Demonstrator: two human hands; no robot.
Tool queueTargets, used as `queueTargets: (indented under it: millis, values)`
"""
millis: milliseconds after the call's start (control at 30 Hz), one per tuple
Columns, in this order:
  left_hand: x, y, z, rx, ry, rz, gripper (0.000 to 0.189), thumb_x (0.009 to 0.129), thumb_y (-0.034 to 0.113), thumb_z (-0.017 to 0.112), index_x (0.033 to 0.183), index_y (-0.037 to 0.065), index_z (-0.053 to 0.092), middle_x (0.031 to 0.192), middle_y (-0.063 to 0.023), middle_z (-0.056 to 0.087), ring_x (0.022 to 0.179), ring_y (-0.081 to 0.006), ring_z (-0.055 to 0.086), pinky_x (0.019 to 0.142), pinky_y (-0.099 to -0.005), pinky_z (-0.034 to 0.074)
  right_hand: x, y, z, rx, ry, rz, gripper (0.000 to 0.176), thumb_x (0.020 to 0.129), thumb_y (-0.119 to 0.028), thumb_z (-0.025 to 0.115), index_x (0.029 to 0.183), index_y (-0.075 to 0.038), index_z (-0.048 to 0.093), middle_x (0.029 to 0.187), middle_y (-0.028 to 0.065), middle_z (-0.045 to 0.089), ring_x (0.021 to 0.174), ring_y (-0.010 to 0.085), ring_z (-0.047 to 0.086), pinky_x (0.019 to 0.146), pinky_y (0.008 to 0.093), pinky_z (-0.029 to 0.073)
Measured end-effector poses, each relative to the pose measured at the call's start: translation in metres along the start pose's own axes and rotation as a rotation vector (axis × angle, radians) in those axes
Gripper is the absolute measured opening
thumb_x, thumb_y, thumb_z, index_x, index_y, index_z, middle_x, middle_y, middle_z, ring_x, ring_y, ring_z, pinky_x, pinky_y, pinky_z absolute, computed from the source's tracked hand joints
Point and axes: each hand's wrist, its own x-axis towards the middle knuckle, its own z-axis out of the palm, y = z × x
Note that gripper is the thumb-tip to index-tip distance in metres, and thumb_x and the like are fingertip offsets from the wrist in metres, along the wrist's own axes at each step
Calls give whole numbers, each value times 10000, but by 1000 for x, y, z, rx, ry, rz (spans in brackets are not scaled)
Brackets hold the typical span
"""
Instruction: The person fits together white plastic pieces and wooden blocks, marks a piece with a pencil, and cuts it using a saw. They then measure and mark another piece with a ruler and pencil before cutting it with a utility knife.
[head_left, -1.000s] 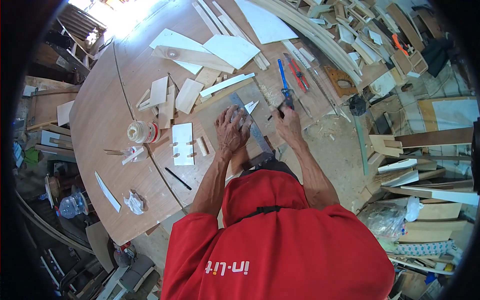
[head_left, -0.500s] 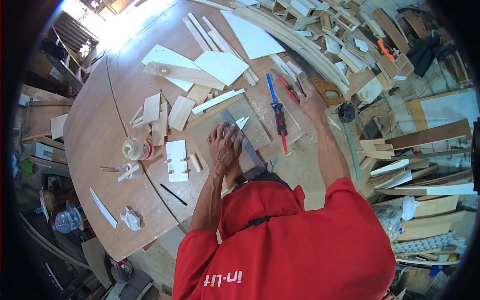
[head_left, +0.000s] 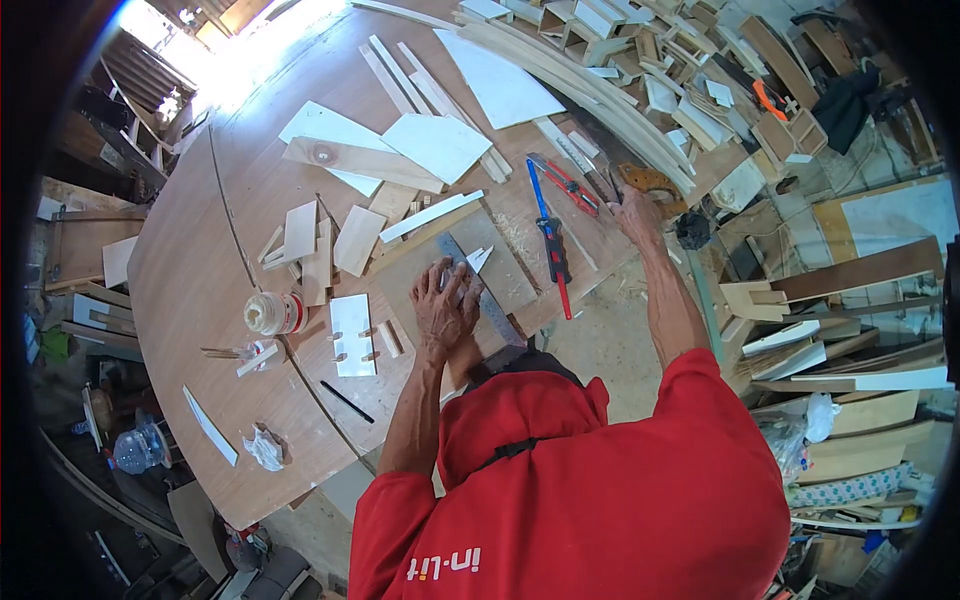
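My left hand point(head_left: 443, 305) lies with bent fingers over a dark metal square point(head_left: 490, 300), pressing it on a flat board point(head_left: 513, 262). Small white pointed pieces point(head_left: 479, 259) lie beside its fingertips. To the right, my right hand point(head_left: 637, 212) is closed near the table edge, at the end of a thin dark tool; its exact grip is too small to tell. Left of that hand are a red-handled tool point(head_left: 572, 187) and a blue, black and red tool point(head_left: 553, 245). A wooden saw handle point(head_left: 650, 182) is just beyond the fingers.
White and bare wood pieces point(head_left: 437, 145) lie across the brown table point(head_left: 190, 300). An open jar point(head_left: 272, 313), a black pen point(head_left: 347, 401) and crumpled paper point(head_left: 265, 447) are at the left. Long strips point(head_left: 600, 90) and heaped wooden offcuts point(head_left: 700, 110) stand beyond the far right edge.
My right hand has moved slightly right and away from the red-handled tool, which has shifted a little to the left. My left hand stays on the metal square.
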Motion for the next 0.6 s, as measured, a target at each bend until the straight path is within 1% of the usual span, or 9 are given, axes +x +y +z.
queueTargets:
  millis: [67, 233, 300, 333, 400, 433, 500, 567, 600]
  values:
    - [0, 0, 1, -1, 9, 7, 455, 826, 345, 676, 1213, 115, 614, 1301, -106, 513, 1224, -339, 436, 1023, -474, 304, 12, 11, 11, -10, -10, 1, 343, 817, -287, 676, 1035, -25, 639, 946, 230, 676, 927, 399, 642, 793, 480, 487]
    - [0, 0, 1, 2, 12, -3, 458, 825, 346, 671, 1211, 107, 618, 1301, -116, 513, 1205, -344, 446, 1009, -471, 311, 13, 10, 8, 25, 3, -37, 326, 816, -278, 678, 1016, -24, 640, 962, 238, 666, 944, 390, 640, 814, 487, 484]
    - [0, 0, 0, -11, 15, 11, 458, 817, 346, 675, 1201, 101, 625, 1301, -120, 514, 1196, -342, 452, 1002, -467, 315, 15, 12, 14, -148, 75, -117, 405, 863, -316, 642, 1156, -43, 587, 958, 206, 663, 947, 398, 638, 836, 497, 491]
    - [-1, 0, 1, -4, 30, 12, 455, 806, 345, 682, 1188, 103, 633, 1299, -117, 516, 1196, -339, 455, 1001, -467, 315, 16, 13, 19, -146, 70, -135, 405, 863, -316, 642, 1156, -43, 587, 958, 206, 663, 947, 398, 638, 836, 497, 491]
    - [-1, -2, 3, 0, 40, 4, 456, 803, 348, 684, 1186, 105, 635, 1299, -114, 517, 1196, -337, 456, 1001, -467, 314, 20, 15, 26, -196, 48, -99, 356, 892, -324, 601, 1121, -52, 580, 1012, 194, 642, 958, 397, 630, 823, 511, 492]
    - [-2, -3, 4, -3, 40, 6, 457, 800, 352, 686, 1183, 107, 637, 1299, -110, 518, 1196, -334, 457, 1002, -467, 314, 20, 18, 24, -196, 42, -117, 356, 892, -324, 601, 1121, -52, 580, 1012, 194, 642, 958, 397, 630, 823, 511, 492]
    - [-3, -4, 5, 1, 46, -20, 461, 801, 359, 682, 1188, 113, 635, 1298, -100, 520, 1202, -326, 454, 1004, -468, 312, 18, 25, 20, -205, -8, -169, 306, 923, -334, 554, 1045, -53, 565, 1020, 198, 639, 951, 413, 625, 799, 524, 491]
    - [-3, -3, 3, -17, 38, -9, 463, 800, 362, 678, 1190, 116, 632, 1299, -91, 521, 1210, -320, 448, 1001, -466, 315, 9, 27, 13, -198, 164, -207, 301, 961, -337, 486, 967, -42, 546, 950, 212, 652, 916, 417, 632, 759, 531, 485]
    - [-3, -3, 4, -14, 56, -3, 464, 795, 360, 678, 1193, 127, 628, 1300, -93, 517, 1212, -322, 442, 995, -467, 321, 5, 27, 8, -198, 155, -229, 301, 961, -337, 486, 967, -42, 546, 950, 212, 652, 916, 417, 632, 759, 531, 485]
